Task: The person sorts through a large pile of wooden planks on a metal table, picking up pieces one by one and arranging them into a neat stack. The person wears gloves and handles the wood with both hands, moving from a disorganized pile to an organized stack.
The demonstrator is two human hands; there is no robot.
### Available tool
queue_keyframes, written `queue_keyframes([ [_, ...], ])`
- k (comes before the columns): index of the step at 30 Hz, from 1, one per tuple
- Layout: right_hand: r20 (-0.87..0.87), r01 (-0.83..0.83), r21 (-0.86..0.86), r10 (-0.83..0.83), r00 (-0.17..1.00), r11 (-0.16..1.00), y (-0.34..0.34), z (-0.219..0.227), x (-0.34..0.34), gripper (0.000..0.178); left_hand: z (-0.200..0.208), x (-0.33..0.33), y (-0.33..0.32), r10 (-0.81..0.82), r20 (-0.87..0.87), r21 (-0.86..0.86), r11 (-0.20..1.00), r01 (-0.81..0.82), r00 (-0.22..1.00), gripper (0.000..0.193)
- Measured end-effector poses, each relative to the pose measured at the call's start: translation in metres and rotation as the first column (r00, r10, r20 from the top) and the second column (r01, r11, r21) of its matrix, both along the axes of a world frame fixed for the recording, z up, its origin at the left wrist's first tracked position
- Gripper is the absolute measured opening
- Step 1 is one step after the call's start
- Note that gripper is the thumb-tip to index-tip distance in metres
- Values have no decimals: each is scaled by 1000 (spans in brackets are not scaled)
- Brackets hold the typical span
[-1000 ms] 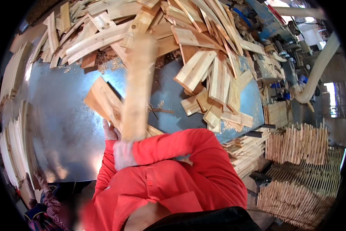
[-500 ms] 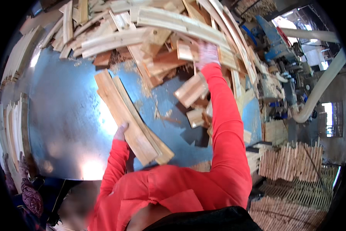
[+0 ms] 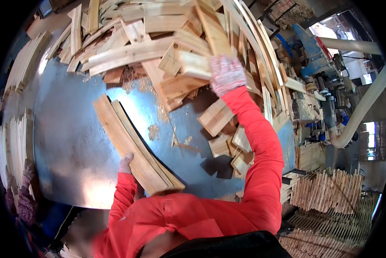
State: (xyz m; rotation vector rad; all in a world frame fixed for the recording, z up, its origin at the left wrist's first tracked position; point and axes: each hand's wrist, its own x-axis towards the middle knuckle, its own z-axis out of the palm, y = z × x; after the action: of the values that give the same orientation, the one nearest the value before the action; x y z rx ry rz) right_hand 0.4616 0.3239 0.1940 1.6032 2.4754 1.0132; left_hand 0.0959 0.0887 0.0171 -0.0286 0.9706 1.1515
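Observation:
My left hand (image 3: 126,163) grips a small stack of long wooden boards (image 3: 130,144) from its left edge, holding them aslant over the metal table (image 3: 68,142) close to my body. Out in the wood pile, my right hand (image 3: 228,76), in a pale mottled glove, is closed at the right end of a short pale board (image 3: 195,65). Hand and board are blurred, and the fingertips are partly hidden. A longer plank (image 3: 212,28) leans just beyond this hand. Short wood blocks (image 3: 216,117) lie nearer me, below the right wrist.
Loose planks (image 3: 128,56) heap along the table's far side, with shavings (image 3: 153,131) before them. Stacked boards (image 3: 14,139) stand at the left, where another person's hands (image 3: 27,172) touch them. Machinery (image 3: 315,56) with a hose (image 3: 362,118) and wood bundles (image 3: 326,191) are at right.
My right hand has moved slightly nearer me, and the short board has shifted left. The long plank across the pile has changed position. My left hand and its boards have moved slightly left.

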Motion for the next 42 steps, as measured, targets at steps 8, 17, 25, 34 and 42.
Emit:
queue_keyframes([
  [8,124,56,-873,111,986,484,-104,-45,-237,84,-40,-75,-35,232,-273,32,972,-232,934,49],
  [17,-79,144,-729,-291,953,669,-64,-139,-316,116,-7,-178,-66,160,-717,15,977,-215,679,39],
  [25,-201,49,-775,-319,926,630,-174,-107,-343,99,-60,-176,-44,278,-456,-44,942,-333,846,50],
  [34,-240,-375,-817,333,912,439,-202,-102,-312,100,-53,-156,-30,278,-391,-10,952,-306,877,50],
  [42,134,103,-855,25,991,509,-121,-53,-247,38,-10,-288,-34,-111,-777,-117,993,31,620,55],
])
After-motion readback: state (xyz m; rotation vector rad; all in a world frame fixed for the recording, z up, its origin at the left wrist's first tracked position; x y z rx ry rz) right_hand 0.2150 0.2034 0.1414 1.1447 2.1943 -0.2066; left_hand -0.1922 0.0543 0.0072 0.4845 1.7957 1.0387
